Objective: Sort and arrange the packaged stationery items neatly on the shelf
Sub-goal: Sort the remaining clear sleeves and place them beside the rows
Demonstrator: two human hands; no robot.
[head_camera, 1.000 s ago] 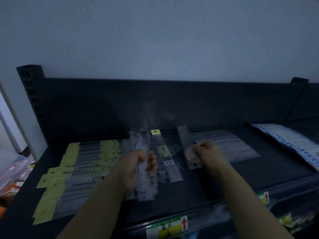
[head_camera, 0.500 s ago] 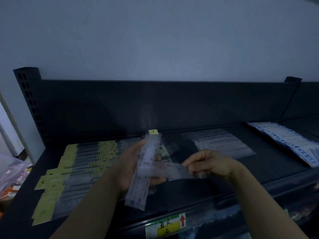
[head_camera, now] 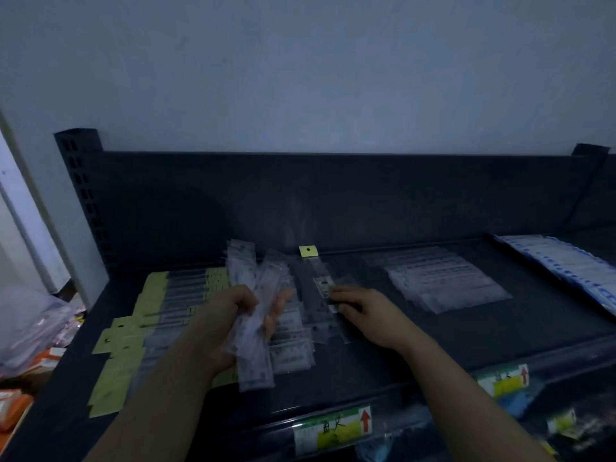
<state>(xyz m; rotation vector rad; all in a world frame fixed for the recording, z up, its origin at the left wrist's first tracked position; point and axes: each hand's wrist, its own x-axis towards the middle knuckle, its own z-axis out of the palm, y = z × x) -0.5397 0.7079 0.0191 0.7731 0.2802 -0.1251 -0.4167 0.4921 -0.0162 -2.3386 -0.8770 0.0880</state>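
We see the left hand [head_camera: 240, 315] clenched around a bundle of clear packs [head_camera: 255, 328], held above the shelf [head_camera: 466, 338] centre. Right hand [head_camera: 370, 315]: fingers pressing loose packs [head_camera: 320, 295] lying just right; can't tell if gripping.

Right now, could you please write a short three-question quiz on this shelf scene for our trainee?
1. True or false: the left hand holds a bundle of clear packets.
2. What is the right hand doing? A) resting on packets lying on the shelf B) lifting the blue-edged packs C) touching the price label
3. What colour are the header cards on the packets at the left?

Key: 1 true; 2 A; 3 yellow.
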